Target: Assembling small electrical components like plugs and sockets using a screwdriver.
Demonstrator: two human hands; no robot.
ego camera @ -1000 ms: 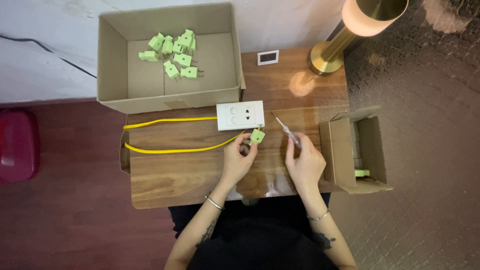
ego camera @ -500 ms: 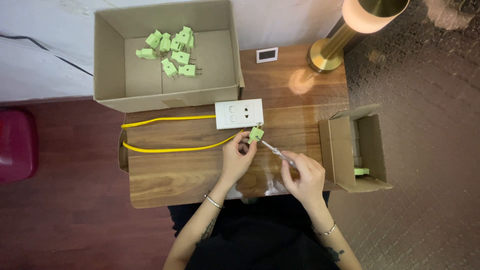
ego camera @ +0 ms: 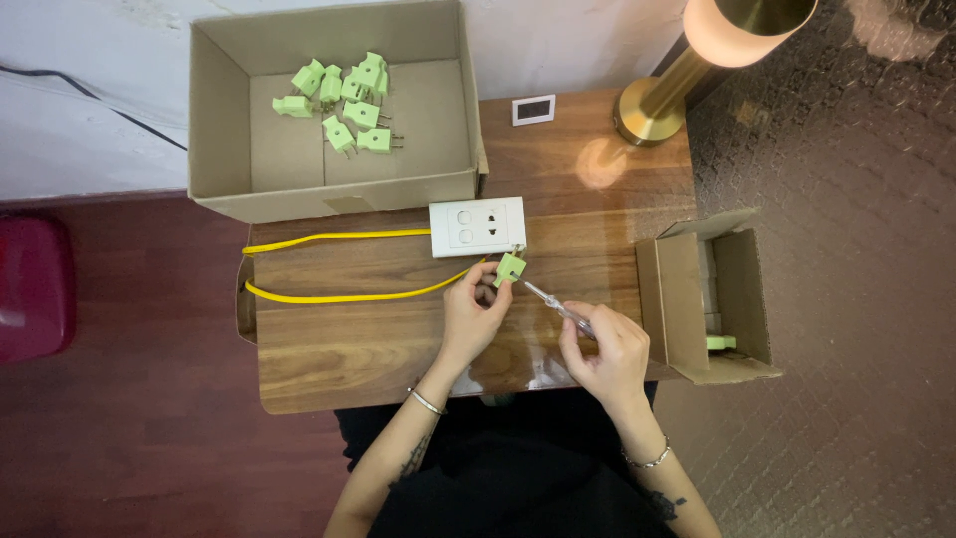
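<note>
I see the green plug [ego camera: 510,268] pinched in my left hand [ego camera: 475,317] just near of the white socket [ego camera: 477,226], over the middle of the table [ego camera: 349,349]. My right hand [ego camera: 607,351] grips a screwdriver [ego camera: 558,309], its tip just right of the plug. More plugs [ego camera: 344,100] lie in the far box [ego camera: 229,120]; a small box [ego camera: 742,289] sits right, a lamp [ego camera: 657,100] far right.

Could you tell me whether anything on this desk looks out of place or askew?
Nothing looks damaged or spilled. The small cardboard box overhangs the wooden table's right edge, and the yellow cable loops past the left edge. The left hand holds a green plug; the right hand holds a screwdriver.
</note>
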